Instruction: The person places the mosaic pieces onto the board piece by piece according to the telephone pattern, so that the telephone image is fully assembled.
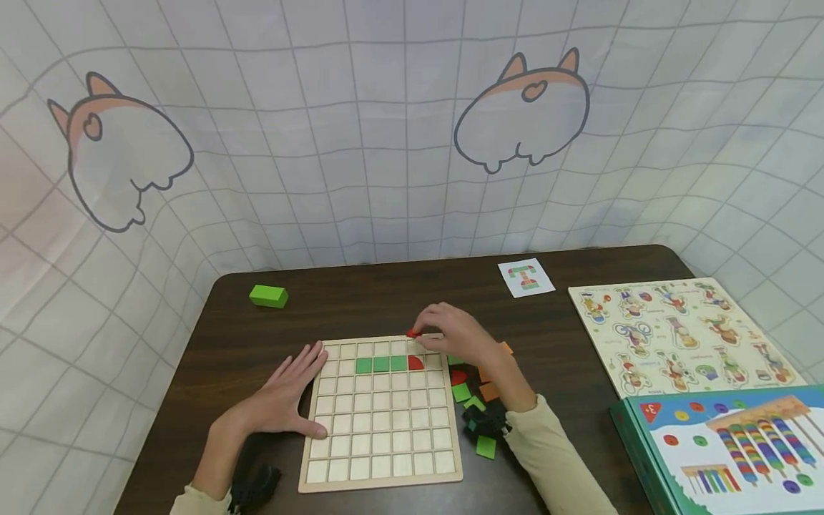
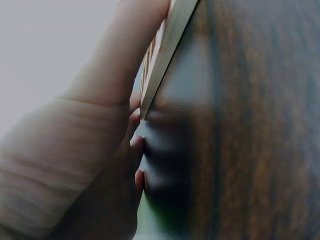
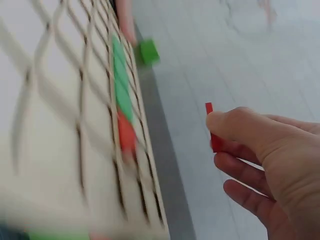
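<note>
In the head view, a grid-printed curtain hangs behind a dark table. A green block lies at the far left, a pattern card at the far right, and an animal board and a teal-edged box on the right side. The right sleeve and wrist camera pass over loose pieces in green, orange and red (some are partly hidden). The wooden grid board carries three green squares and a round-edged red tile in its second row from the far side. The left hand rests spread on its left edge; the right hand pinches a red piece at its far edge.

In the left wrist view, the hand blocks much of the scene beside the board's pale side.

In the right wrist view, thumb and fingers clamp the red piece, seen edge-on as a thin strip, apart from the board.
</note>
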The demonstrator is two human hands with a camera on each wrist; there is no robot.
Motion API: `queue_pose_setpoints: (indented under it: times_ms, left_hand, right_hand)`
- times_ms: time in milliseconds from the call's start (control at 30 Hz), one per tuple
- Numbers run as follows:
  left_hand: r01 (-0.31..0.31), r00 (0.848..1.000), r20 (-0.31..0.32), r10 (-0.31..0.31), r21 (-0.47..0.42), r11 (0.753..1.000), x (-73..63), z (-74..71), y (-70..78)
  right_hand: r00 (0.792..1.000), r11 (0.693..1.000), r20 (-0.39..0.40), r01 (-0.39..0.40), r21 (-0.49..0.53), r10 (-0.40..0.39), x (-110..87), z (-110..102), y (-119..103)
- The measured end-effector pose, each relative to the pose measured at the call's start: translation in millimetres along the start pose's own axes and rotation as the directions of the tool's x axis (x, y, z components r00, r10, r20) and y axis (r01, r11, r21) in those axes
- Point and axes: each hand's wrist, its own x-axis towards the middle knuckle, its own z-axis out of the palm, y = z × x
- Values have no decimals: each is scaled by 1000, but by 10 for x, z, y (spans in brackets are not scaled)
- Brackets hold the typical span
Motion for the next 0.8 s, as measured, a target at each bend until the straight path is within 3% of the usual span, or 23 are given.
queue_pose_setpoints:
  times_ms: [200, 367, 600, 800]
  left_hand:
    - [25, 1000, 11, -25, 17, 1000, -6, -15, 20]
    - [26, 1000, 13, -26, 15, 1000, -2, -9, 6]
    - [20, 1000, 12, -20, 5, 1000, 8, -3, 4]
    - [24, 1000, 10, -24, 1, 1000, -2, -15, 3]
  right_hand:
    - [985, 989, 114, 137, -47, -131, 326, 370, -471]
    - [976, 979, 199, 126, -161, -93, 514, 619, -726]
    - [976, 964, 215, 86, -250, -32, 590, 720, -801]
    - [978, 960, 204, 101, -260, -48, 600, 734, -786]
